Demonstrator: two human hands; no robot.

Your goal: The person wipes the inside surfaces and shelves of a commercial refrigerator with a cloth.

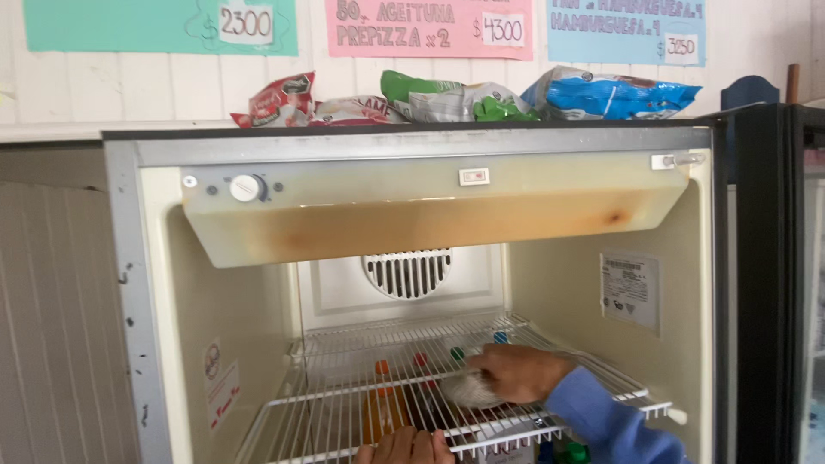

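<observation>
I look into an open, yellowed fridge. My right hand (518, 371), in a blue sleeve, reaches in from the lower right and presses a whitish cloth (468, 392) onto the white wire shelf (344, 378). At the bottom edge, my left hand (407, 447) has its fingers curled over the shelf's front bar. Under the shelf stand several bottles, one orange (383, 411), with red, green and blue caps showing through the wires.
A stained panel with a white dial (245, 187) hangs over the compartment, and a round fan grille (407, 271) sits on the back wall. Several snack bags (447, 100) lie on top of the fridge. A dark cabinet (760, 283) stands at the right.
</observation>
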